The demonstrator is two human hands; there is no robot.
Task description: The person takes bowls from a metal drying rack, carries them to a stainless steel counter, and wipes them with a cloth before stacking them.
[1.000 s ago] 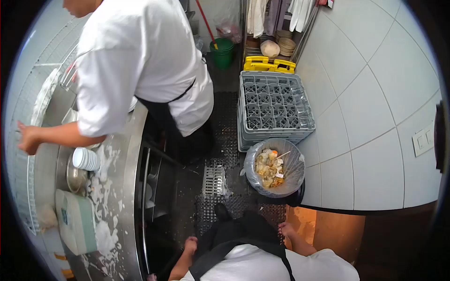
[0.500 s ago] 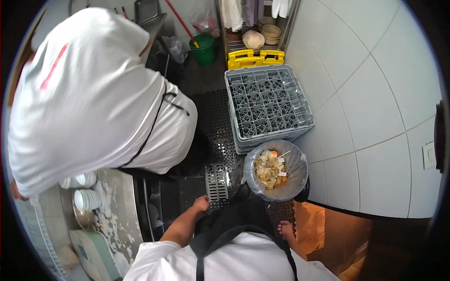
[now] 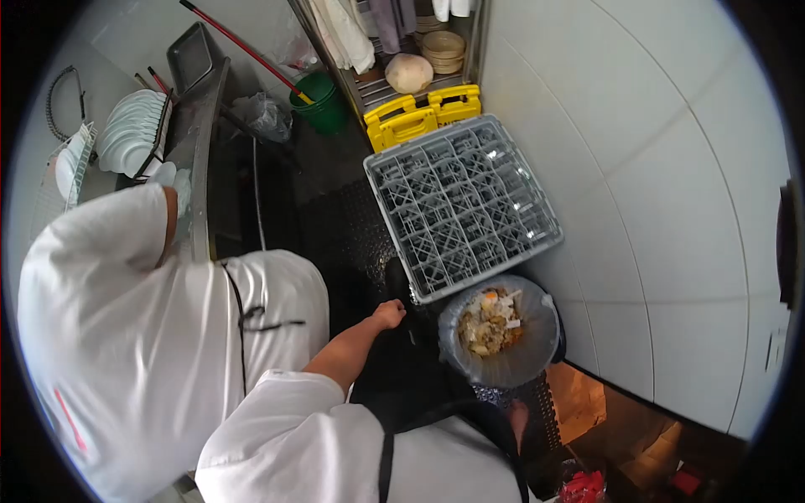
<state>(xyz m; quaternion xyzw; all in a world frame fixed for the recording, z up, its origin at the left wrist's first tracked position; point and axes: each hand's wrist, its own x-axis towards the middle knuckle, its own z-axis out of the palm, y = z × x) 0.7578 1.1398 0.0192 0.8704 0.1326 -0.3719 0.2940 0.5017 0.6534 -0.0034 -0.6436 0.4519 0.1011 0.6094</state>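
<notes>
My left hand (image 3: 388, 314) hangs in front of me with its fingers curled in, and I see nothing in it. It is close to the near left corner of a grey glass rack (image 3: 470, 281), without touching it. Beside that rack stands a waste bin lined with a clear bag (image 3: 537, 335), holding food scraps (image 3: 488, 327). Of my right hand (image 3: 518, 417), only a small strip of skin shows next to my black apron, below the bin; its fingers are hidden.
A co-worker in white (image 3: 142, 310) bends over the counter at left. White plates (image 3: 130, 142) stand in a rack there. Farther back are a green bucket (image 3: 327, 113), yellow caution signs (image 3: 407, 126) and a shelf with baskets (image 3: 443, 52). A tiled wall (image 3: 604, 201) runs along the right.
My view has turned and moved forward, bringing the plate rack into sight. My left hand is now nearer the glass rack, and my right hand is mostly hidden. The co-worker appears farther left and lower.
</notes>
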